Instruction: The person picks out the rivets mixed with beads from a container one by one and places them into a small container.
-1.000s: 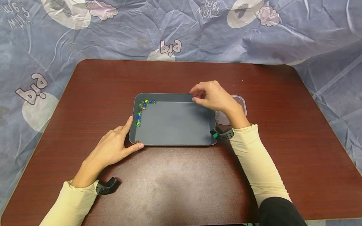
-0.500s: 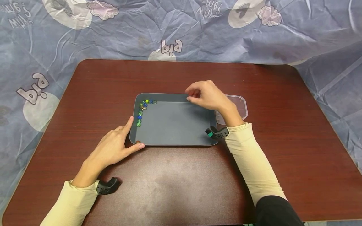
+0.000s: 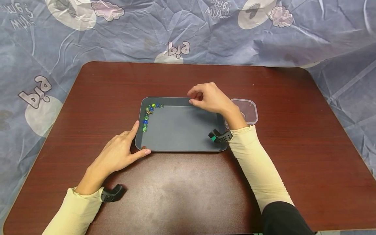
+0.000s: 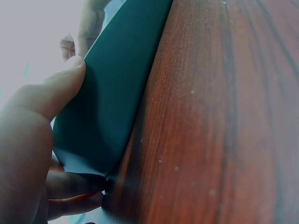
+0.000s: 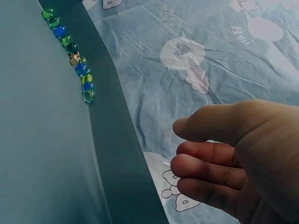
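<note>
In the head view my left hand [image 3: 118, 151] lies at the near-left corner of a grey tray [image 3: 182, 130], its index finger along the left side and thumb tip over the front rim. The left wrist view shows that thumb [image 4: 70, 81] against the tray's dark wall [image 4: 112, 88]. Blue and green glass marbles [image 5: 60, 31] line the tray's left wall and far-left corner, with a small gold piece [image 5: 74, 59] among them. A brown marble [image 3: 143, 148] sits by the left thumb. My right hand [image 3: 210, 98] hovers over the far rim, fingers loosely bent, nothing between them.
A clear plastic container [image 3: 248, 111] stands just right of the tray, partly behind the right forearm. The reddish-brown table [image 3: 293, 147] extends around both. A blue patterned cloth [image 3: 132, 36] hangs beyond the table's far edge.
My right hand has drifted left along the tray's far rim, uncovering more of the clear container. The left hand, tray and marbles hold their places.
</note>
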`<state>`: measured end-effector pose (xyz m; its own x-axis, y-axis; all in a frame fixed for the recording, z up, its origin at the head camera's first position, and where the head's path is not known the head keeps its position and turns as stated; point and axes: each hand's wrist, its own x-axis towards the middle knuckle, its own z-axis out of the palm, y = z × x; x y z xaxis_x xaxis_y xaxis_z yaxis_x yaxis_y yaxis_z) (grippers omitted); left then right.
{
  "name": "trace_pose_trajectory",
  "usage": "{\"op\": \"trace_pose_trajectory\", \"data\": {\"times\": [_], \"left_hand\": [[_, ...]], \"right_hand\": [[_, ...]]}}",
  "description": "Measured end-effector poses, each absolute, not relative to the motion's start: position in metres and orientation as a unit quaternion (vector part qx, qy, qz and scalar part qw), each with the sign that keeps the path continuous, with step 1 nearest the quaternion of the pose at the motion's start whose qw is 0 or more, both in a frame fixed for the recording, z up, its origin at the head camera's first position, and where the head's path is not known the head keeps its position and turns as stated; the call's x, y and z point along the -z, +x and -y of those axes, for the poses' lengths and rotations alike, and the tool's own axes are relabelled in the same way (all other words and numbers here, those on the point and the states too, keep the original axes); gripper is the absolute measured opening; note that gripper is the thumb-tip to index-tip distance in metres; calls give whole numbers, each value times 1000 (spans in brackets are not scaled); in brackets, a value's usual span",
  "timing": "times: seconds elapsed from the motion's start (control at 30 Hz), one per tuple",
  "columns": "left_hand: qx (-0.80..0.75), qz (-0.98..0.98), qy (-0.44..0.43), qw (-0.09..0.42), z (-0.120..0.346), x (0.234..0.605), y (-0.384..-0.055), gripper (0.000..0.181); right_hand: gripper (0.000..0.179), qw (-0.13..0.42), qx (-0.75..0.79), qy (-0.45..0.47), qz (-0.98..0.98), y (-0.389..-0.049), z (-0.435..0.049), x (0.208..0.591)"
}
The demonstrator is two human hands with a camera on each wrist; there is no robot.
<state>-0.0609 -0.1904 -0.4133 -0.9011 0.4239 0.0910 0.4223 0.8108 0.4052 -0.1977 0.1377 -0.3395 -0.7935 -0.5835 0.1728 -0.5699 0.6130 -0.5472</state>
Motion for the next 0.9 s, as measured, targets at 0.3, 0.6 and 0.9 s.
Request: {"op": "trace_pose_trajectory", "data": {"times": [0.3, 0.6, 0.9], "left_hand": [[-214, -951, 225, -3, 190, 415, -63, 104], [-213, -951, 224, -7, 191, 414, -62, 103], [-210, -952, 222, -2, 191, 413, -62, 101]], "right_hand": [[18, 25, 309, -318, -896, -202, -127, 342], [17, 29, 304, -328, -894, -206, -116, 343], [17, 43, 310, -324, -893, -210, -107, 346]]}}
